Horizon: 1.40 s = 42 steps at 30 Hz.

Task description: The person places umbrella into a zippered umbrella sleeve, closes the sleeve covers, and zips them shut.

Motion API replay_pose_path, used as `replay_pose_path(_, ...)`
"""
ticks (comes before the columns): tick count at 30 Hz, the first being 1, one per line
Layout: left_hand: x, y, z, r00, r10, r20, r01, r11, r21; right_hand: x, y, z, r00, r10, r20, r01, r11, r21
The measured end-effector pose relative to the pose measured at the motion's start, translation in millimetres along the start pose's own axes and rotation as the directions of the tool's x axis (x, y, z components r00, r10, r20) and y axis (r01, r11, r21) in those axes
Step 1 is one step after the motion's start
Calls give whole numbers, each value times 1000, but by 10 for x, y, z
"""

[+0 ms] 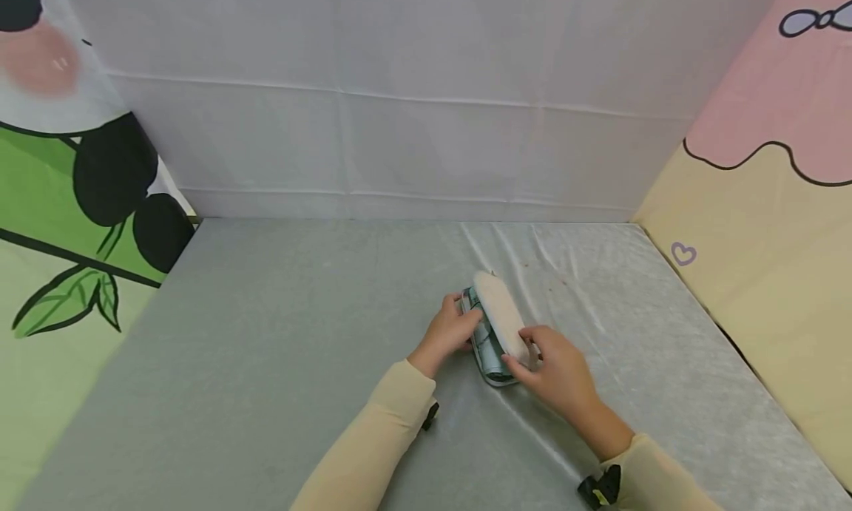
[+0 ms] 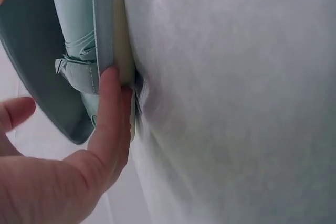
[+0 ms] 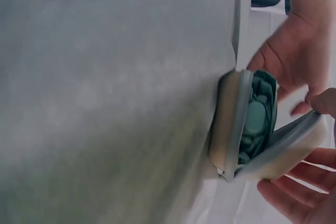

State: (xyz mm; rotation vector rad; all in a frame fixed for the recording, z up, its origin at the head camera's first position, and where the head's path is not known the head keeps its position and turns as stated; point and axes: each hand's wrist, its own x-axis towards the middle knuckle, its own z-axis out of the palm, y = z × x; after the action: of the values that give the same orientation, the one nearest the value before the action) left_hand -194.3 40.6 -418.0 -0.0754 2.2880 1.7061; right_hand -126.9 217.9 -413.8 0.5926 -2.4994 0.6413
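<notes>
A cream case (image 1: 502,315) with a grey-blue lining lies on the table, its lid tilted partway up on the right. Inside its base sits a folded teal umbrella (image 1: 491,359), wrapped by a strap (image 2: 79,74) in the left wrist view. My left hand (image 1: 446,332) is at the base's left side. Its extended fingers (image 2: 107,114) touch the base's rim, while the thumb stands apart from the umbrella. With thumb and fingers on either side, my right hand (image 1: 562,370) holds the lid (image 3: 294,153) by its edge.
A grey cloth with creases covers the table (image 1: 299,333). Behind it hangs a pale fabric wall (image 1: 426,126). Printed panels stand at the left (image 1: 86,289) and right (image 1: 765,274). Both cream sleeves carry dark wrist devices.
</notes>
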Motion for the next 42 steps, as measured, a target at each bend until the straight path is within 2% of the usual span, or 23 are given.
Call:
replay_pose_path(2,-7,14,-4,1000,4,15,-4,1000,-4,-3,-5,31,999,-43,4,43,999,-33)
replay_pose_path(5,-21,18,-11,997,76,31,-78,994,81,-8,-10,77,996,-84,18,85,994,-68)
replay_pose_path(8,-32,16,-22,986,156,56,-164,967,197,-18,-17,117,991,-131,28,133,987,-87)
replay_pose_path(11,-33,15,-38,977,194,89,-211,939,270,-29,-25,147,984,-175,27,177,979,-104)
replay_pose_path(19,-36,50,-51,972,188,143,-229,899,374,-40,-53,166,980,-193,37,196,974,-115)
replay_pose_path(27,-44,69,-70,974,175,143,-219,888,404,-46,-67,165,972,-215,99,227,965,-132)
replay_pose_path(32,-32,72,-51,971,198,135,-237,871,430,-42,-25,116,965,-229,127,239,968,-73)
replay_pose_path(34,-28,73,-48,965,223,136,-261,833,488,-38,-5,92,961,-233,150,242,969,-47)
replay_pose_path(35,-26,73,-52,960,242,140,-279,802,527,-38,7,81,959,-235,161,244,969,-37)
replay_pose_path(38,-13,69,-81,928,323,184,-362,677,641,-37,31,53,950,-250,187,259,966,-27)
replay_pose_path(40,3,62,-112,890,383,250,-442,584,681,-39,44,42,947,-262,187,271,962,-24)
replay_pose_path(42,25,53,-147,840,427,335,-531,515,673,-42,56,34,945,-272,180,281,959,-25)
